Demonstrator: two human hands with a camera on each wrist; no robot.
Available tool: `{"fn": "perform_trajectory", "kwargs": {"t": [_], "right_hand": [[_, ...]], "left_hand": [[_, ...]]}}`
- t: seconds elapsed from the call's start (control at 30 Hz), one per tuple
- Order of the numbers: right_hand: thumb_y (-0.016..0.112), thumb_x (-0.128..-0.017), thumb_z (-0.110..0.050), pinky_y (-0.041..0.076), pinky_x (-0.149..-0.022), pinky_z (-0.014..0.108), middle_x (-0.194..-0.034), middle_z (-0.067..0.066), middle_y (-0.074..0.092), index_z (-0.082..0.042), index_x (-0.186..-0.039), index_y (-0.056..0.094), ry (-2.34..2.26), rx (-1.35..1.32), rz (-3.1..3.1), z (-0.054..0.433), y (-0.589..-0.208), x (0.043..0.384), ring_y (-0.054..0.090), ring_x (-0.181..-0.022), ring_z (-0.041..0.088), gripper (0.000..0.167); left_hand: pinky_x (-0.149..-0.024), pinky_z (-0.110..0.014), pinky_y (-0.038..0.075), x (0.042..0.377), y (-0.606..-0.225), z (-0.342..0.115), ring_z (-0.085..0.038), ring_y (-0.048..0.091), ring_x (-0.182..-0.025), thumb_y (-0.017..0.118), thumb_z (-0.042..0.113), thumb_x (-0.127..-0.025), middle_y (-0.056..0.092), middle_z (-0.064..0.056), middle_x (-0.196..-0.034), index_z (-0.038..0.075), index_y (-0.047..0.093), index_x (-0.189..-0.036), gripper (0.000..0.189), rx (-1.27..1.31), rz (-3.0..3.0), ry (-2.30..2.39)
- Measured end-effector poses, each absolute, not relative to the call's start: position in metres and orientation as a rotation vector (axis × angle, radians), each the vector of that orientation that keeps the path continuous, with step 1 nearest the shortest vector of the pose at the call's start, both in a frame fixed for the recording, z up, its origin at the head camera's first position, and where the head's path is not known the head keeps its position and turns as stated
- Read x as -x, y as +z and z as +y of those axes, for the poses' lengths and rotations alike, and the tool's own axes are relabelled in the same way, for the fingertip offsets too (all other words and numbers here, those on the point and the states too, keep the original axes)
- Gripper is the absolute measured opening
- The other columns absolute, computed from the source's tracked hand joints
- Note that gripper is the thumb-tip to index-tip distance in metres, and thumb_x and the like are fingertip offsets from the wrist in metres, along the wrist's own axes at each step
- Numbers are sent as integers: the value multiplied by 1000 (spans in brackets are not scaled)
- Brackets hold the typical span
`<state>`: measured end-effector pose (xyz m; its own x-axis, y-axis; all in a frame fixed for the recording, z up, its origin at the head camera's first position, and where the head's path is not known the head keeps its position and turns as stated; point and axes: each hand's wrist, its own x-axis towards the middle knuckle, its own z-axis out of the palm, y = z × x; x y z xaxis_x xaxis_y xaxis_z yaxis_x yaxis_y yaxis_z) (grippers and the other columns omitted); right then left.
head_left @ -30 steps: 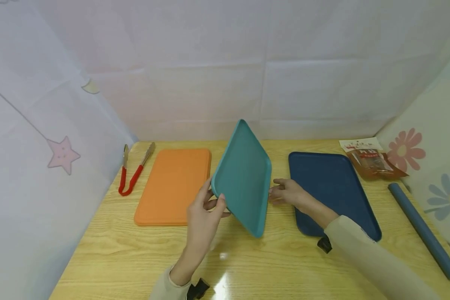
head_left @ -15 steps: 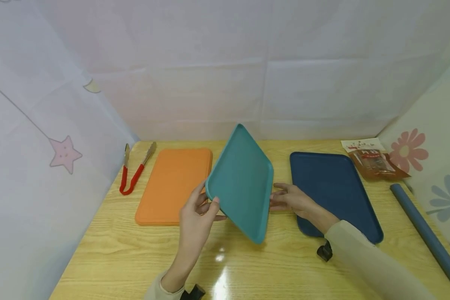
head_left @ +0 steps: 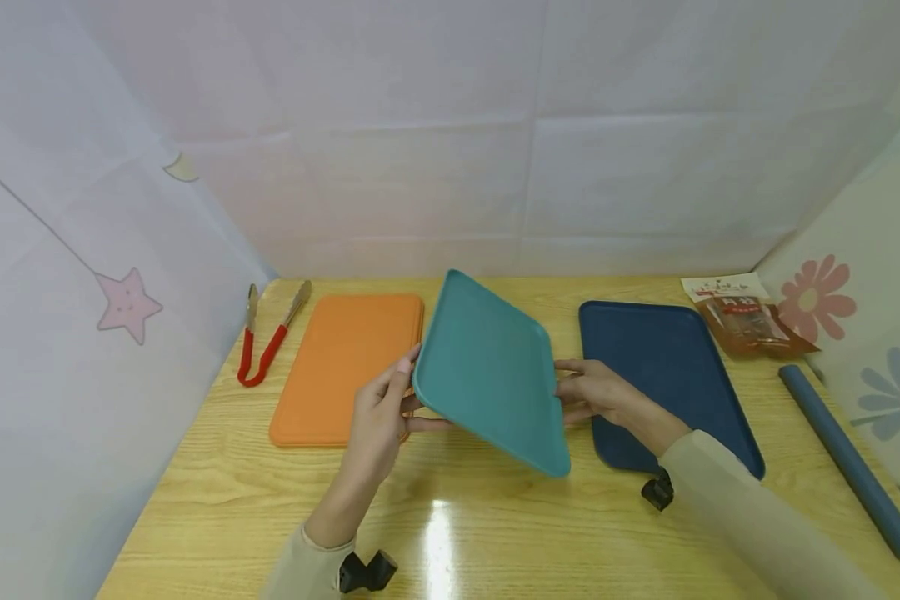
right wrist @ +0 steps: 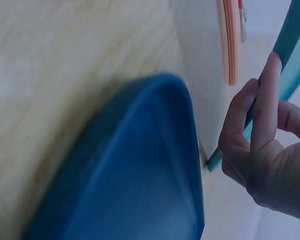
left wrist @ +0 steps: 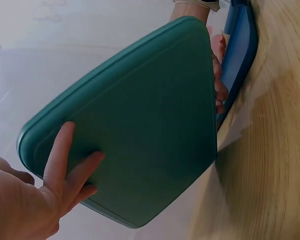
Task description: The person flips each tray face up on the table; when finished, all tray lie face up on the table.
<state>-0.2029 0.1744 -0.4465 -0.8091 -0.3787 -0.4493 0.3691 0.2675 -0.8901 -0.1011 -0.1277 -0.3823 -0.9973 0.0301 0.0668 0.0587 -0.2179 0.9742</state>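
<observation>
Head view, teal tray: it [head_left: 491, 375] hangs tilted between your two hands above the table [head_left: 270, 525], inner face toward you, lying right of your left hand and left of your right.
Long axis: foreshortened, so you can't be sure of it; the near edge slants from your left hand down to the right.
Nearer hand: neither; both touch the tray.
Left hand: yours [head_left: 375, 421] is partly open, thumb by the left corner, fingers reaching behind.
Right hand: yours [head_left: 600, 392] is half-curled at the right edge.
Orange trays: stacked flat [head_left: 337, 367] beyond your left hand; red-handled tongs [head_left: 270, 354] lie left of them.
Navy tray: flat [head_left: 656, 358], partly under your right forearm; packet [head_left: 750, 325] just beyond its far right corner, contents unclear.
Left wrist view, underside: your left fingers spread against the tray's back, near one corner.
Right wrist view, rim: your right thumb and fingers pinch it from opposite sides.
Navy tray's raised lip: nearest this camera, apart from that hand; you see only part of its inside.
</observation>
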Motion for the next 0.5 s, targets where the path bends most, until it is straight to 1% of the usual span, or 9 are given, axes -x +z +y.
{"fn": "perform_trajectory", "kwargs": {"t": [0.03, 0.1, 0.13, 0.2, 0.27, 0.33, 0.4, 0.5], "right_hand": [[56, -95, -6, 57, -77, 44, -126, 28, 55, 1, -153, 14, -1571, 24, 1951, 176, -446, 205, 66, -99, 30, 72], [56, -94, -6, 57, -75, 43, -130, 30, 50, 1, -153, 15, -1512, 49, 1982, 179, -445, 208, 66, -97, 30, 72], [56, -94, -5, 58, -73, 44, -130, 31, 49, 0, -153, 15, -1485, 62, 1996, 180, -445, 210, 66, -96, 31, 73], [56, -93, -3, 58, -70, 44, -130, 32, 48, 1, -153, 15, -1433, 106, 2022, 181, -443, 214, 66, -94, 31, 73], [56, -91, -1, 58, -66, 43, -126, 32, 51, 2, -153, 17, -1389, 135, 2056, 181, -442, 219, 67, -90, 29, 73], [56, -90, 2, 58, -65, 44, -123, 33, 54, 3, -152, 16, -1367, 152, 2073, 181, -441, 225, 67, -85, 29, 74], [55, -90, 3, 58, -65, 43, -120, 32, 56, 4, -152, 16, -1357, 147, 2087, 183, -440, 229, 68, -80, 28, 73], [53, -90, 5, 58, -65, 43, -118, 33, 57, 5, -152, 14, -1347, 141, 2106, 186, -441, 233, 68, -74, 27, 73]], "left_hand": [[-66, -43, 58, 106, -385, -131, -28, 70, -91, 45, 32, -103, 53, -9, -138, 5, 51, -139, 45, 68, -1980, -2444], [-63, -37, 58, 115, -390, -137, -26, 70, -91, 50, 32, -101, 56, -13, -134, 8, 51, -139, 45, 12, -2057, -2442], [-61, -34, 58, 120, -392, -140, -25, 70, -91, 52, 31, -101, 56, -13, -133, 8, 51, -140, 45, -9, -2119, -2423], [-60, -27, 56, 130, -396, -147, -20, 67, -93, 55, 29, -100, 57, -19, -129, 10, 47, -143, 48, -26, -2248, -2387], [-59, -25, 55, 141, -401, -153, -17, 64, -93, 55, 26, -100, 53, -20, -134, 7, 43, -145, 51, -4, -2390, -2316], [-61, -25, 54, 150, -406, -158, -16, 60, -89, 54, 22, -101, 51, -21, -134, 3, 39, -147, 52, 21, -2522, -2236], [-62, -28, 55, 158, -411, -160, -17, 58, -84, 52, 19, -101, 54, -22, -128, 0, 36, -147, 52, 43, -2643, -2147], [-65, -34, 57, 169, -420, -158, -24, 60, -76, 51, 12, -101, 59, -21, -108, -4, 35, -146, 50, 72, -2767, -2055]]}}
